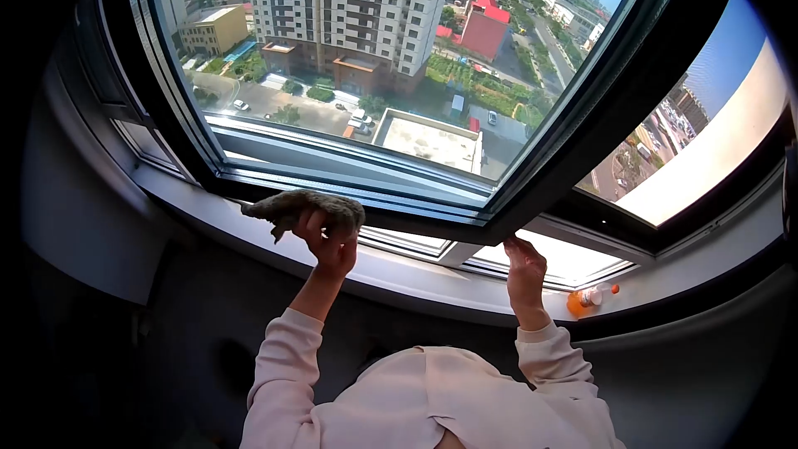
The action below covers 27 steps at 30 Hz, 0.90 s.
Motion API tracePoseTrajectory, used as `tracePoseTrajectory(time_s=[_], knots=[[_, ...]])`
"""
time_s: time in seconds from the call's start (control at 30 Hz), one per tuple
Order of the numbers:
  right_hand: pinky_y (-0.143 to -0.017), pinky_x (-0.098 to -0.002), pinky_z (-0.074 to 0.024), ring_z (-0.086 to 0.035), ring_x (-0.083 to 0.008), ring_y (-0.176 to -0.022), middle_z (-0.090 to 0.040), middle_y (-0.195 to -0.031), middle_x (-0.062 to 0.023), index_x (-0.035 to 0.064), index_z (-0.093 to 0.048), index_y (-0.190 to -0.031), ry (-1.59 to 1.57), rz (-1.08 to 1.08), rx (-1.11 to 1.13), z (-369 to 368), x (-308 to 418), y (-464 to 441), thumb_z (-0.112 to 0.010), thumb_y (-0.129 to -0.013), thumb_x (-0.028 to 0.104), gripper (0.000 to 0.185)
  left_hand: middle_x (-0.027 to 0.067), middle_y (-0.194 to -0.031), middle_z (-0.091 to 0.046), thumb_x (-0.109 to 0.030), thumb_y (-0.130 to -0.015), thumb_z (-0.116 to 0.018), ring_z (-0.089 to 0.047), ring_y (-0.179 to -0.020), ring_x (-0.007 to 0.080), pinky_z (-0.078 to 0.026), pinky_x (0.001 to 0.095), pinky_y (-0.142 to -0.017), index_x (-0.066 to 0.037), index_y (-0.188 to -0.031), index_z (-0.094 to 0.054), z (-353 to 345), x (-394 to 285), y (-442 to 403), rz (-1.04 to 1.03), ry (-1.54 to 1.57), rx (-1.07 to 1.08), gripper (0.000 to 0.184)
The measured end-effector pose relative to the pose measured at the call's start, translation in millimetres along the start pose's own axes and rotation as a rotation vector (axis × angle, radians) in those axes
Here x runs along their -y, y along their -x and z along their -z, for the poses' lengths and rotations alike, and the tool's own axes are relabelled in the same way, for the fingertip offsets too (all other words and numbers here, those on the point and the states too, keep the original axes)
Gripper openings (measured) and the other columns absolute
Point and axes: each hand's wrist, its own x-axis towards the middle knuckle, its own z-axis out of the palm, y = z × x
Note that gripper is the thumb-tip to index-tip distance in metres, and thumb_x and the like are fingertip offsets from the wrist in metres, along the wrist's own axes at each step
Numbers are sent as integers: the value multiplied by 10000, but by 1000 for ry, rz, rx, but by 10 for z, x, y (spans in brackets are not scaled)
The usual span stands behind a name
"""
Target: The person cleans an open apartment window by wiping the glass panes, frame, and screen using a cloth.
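Note:
My left hand (328, 243) is closed around a bunched grey-brown cleaning cloth (312, 204). The cloth lies against the lower edge of the window sash (391, 220), toward its left corner. This dark-framed sash is swung inward and stands in front of me. At its lower right corner, my right hand (525, 264) grips the underside of the frame, with the fingertips partly hidden behind the edge. Through the glass pane (332, 141) I see buildings and a street far below.
A white windowsill (416, 276) curves below the sash. On its right part lies a bottle of orange liquid (588, 299) with an orange cap. Another window pane (665, 158) stands at the right, and a dark floor (199, 324) shows beneath the sill.

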Motion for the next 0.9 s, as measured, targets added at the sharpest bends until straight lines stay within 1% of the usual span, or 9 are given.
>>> tracePoseTrajectory(time_s=[0.07, 0.13, 0.17, 0.3, 0.4, 0.5, 0.63, 0.73, 0.9], knots=[[-828, -258, -461, -602, -117, -875, -696, -958, -56, -8, -692, -1050, -98, -7, 21, 14, 7, -12, -591, -920, 66, 180, 56, -1225, -494, -230, -797, -715, -431, -1172, 319, -327, 464, -989, -241, -901, -702, -421, -626, 150, -146, 98, 143, 105], [-855, -268, -461, -606, -133, -901, -693, -989, -69, -22, -674, -1082, -35, 17, 56, 81, 25, -36, -543, -954, 108, 225, -14, -1146, -564, -246, -710, -789, -512, -1143, 218, -448, 400, -919, -251, -904, -714, -699, -1195, -198, -271, 171, 257, 209], [-876, -273, -458, -607, -142, -923, -691, -1002, -76, -22, -666, -1099, -78, -19, 83, 88, 70, -34, -521, -966, 131, 249, -32, -1130, -580, -248, -680, -799, -544, -1116, 198, -489, 372, -884, -252, -927, -719, -862, -1323, -82, -128, 306, 364, 259], [-929, -278, -439, -599, -146, -1031, -682, -1093, -94, -10, -654, -1143, -134, -68, 162, 139, 115, -68, -519, -978, 172, 281, -22, -1166, -560, -253, -729, -778, -525, -1143, 193, -472, 361, -939, -238, -944, -697, -748, -1148, -118, -416, 98, 337, 230], [-919, -269, -435, -598, -135, -1028, -682, -1102, -85, 7, -662, -1140, -124, -55, 168, 145, 82, -82, -547, -971, 178, 267, 54, -1093, -523, -253, -712, -781, -485, -1078, 287, -410, 430, -900, -196, -890, -670, -467, -974, -195, -214, -63, 225, 218], [-887, -266, -446, -605, -128, -978, -693, -1050, -73, 20, -671, -1128, -66, -9, 184, 131, 114, -77, -571, -961, 174, 249, 74, -1060, -505, -245, -679, -771, -473, -1005, 283, -305, 453, -887, -179, -869, -672, -464, -1359, -427, -59, 21, 329, 224], [-870, -266, -452, -604, -123, -941, -699, -1007, -72, 13, -658, -1145, -133, -3, 175, 94, 55, -88, -587, -953, 176, 262, 77, -1012, -507, -259, -667, -749, -488, -968, 287, -401, 411, -821, -154, -903, -682, -576, -1441, -557, -79, 86, 383, 267], [-864, -267, -457, -602, -120, -929, -696, -1015, -73, 18, -657, -1147, -48, 8, 228, 132, 196, -90, -598, -945, 169, 259, 75, -939, -502, -188, -653, -715, -513, -881, 280, -447, 394, -717, -130, -911, -681, -310, -1295, -793, -198, 34, 548, 267], [-861, -274, -463, -603, -125, -936, -689, -1007, -71, 30, -662, -1152, -49, 13, 213, 131, 161, -101, -627, -927, 174, 270, 70, -1017, -486, -148, -695, -705, -489, -967, 273, -434, 407, -791, -116, -954, -680, -346, -1390, -784, -202, 53, 607, 262]])
